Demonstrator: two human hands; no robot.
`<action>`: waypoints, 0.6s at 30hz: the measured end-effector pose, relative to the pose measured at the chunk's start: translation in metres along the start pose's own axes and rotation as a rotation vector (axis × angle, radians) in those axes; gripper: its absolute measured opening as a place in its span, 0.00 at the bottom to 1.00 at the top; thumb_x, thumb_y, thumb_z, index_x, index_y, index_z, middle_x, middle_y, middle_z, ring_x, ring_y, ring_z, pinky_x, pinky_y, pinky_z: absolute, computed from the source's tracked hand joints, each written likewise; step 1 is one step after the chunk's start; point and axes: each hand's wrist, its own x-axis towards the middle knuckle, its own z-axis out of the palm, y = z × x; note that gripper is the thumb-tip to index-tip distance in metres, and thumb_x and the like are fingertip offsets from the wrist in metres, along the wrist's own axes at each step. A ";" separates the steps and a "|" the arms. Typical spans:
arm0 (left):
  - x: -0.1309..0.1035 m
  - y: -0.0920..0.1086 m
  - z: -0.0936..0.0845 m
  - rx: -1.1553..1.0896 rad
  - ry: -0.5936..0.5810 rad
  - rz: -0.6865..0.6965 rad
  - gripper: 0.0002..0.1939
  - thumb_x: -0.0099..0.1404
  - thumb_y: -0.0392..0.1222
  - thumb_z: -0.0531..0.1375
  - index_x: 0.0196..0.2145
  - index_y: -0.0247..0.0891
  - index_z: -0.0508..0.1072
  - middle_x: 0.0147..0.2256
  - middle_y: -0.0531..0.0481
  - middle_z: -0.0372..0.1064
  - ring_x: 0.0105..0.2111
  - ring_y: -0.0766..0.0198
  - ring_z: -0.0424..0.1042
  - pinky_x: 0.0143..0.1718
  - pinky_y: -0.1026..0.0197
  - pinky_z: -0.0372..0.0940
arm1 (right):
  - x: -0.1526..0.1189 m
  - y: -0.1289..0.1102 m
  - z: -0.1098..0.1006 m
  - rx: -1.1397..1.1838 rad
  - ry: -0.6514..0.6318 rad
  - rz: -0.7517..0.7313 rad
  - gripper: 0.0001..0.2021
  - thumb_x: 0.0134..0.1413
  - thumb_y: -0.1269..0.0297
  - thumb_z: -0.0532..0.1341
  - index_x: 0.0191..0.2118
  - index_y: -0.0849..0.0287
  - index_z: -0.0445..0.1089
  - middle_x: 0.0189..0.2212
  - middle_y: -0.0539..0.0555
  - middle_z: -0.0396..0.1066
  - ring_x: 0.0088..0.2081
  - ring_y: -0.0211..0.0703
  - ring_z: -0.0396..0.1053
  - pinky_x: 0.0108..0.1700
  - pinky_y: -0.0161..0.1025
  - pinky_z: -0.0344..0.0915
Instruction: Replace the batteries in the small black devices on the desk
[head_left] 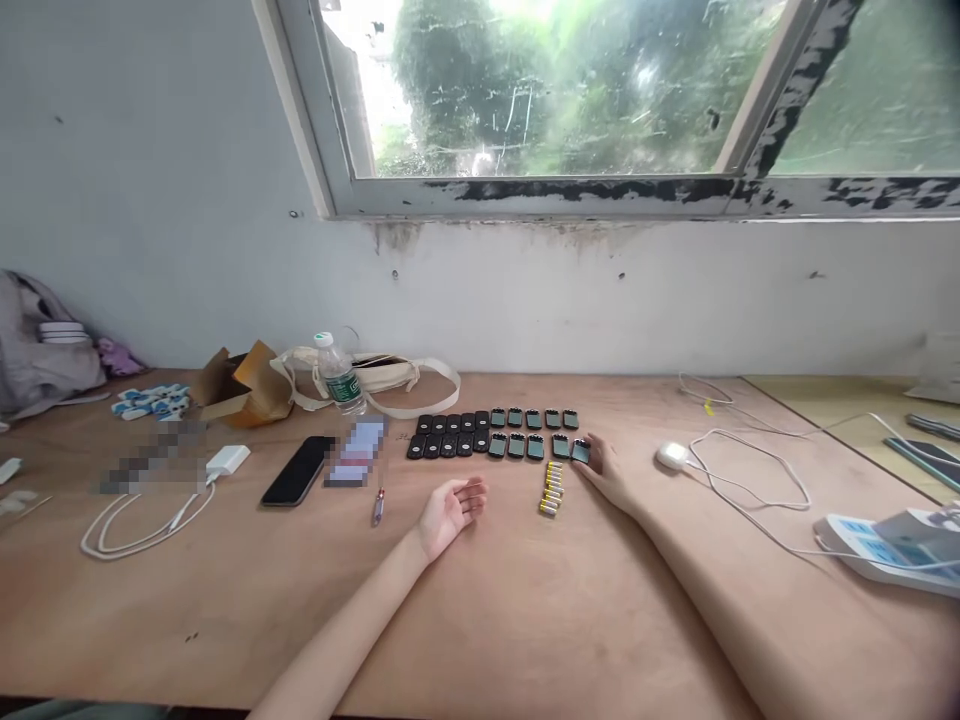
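Observation:
My right hand [606, 472] has its fingers at the edge of a small black device with a grey screen [580, 452], at the right end of the front row. Several like devices [534, 446] lie in two rows to its left, followed by two rows of black oval pieces [449, 445]. Just left of my right hand, several yellow and silver batteries [552, 488] are lined up in a column. My left hand [452, 515] rests palm up on the table, holding nothing, its fingers apart from the thumb and slightly curled. A small screwdriver [379, 507] lies left of it.
On the left are a black phone [298, 471], a white charger [228, 460] with its cable, and an open cardboard box [244, 385]. A water bottle [339, 375] stands by a cream bag [386, 375]. To the right are a white mouse-like object [672, 456], cables and a power strip [862, 545].

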 end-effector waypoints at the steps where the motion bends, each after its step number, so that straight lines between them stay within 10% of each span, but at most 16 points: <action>1: 0.000 0.000 0.000 0.010 -0.003 0.002 0.12 0.63 0.32 0.52 0.37 0.26 0.75 0.33 0.41 0.75 0.30 0.64 0.73 0.37 0.63 0.67 | 0.000 -0.001 -0.001 0.040 0.024 0.025 0.31 0.51 0.46 0.59 0.57 0.56 0.54 0.50 0.61 0.65 0.52 0.54 0.64 0.53 0.55 0.62; 7: 0.000 -0.006 0.002 0.184 0.029 0.126 0.08 0.58 0.33 0.57 0.35 0.30 0.74 0.31 0.45 0.74 0.28 0.66 0.72 0.34 0.65 0.66 | -0.028 -0.050 -0.008 0.106 0.224 0.037 0.32 0.50 0.46 0.60 0.57 0.55 0.53 0.48 0.60 0.64 0.49 0.53 0.64 0.49 0.52 0.64; 13: -0.001 -0.021 0.005 0.453 0.082 0.306 0.09 0.56 0.39 0.60 0.34 0.33 0.73 0.31 0.46 0.72 0.28 0.66 0.70 0.33 0.64 0.65 | -0.080 -0.148 0.011 -0.056 -0.057 -0.294 0.27 0.46 0.55 0.66 0.51 0.54 0.60 0.44 0.59 0.67 0.47 0.55 0.62 0.49 0.54 0.62; 18: -0.003 -0.028 0.006 0.821 0.115 0.478 0.10 0.59 0.43 0.59 0.36 0.36 0.73 0.35 0.46 0.72 0.33 0.62 0.70 0.33 0.64 0.65 | -0.082 -0.183 0.028 -0.134 -0.203 -0.385 0.29 0.42 0.50 0.68 0.50 0.54 0.62 0.43 0.58 0.66 0.44 0.54 0.62 0.46 0.51 0.62</action>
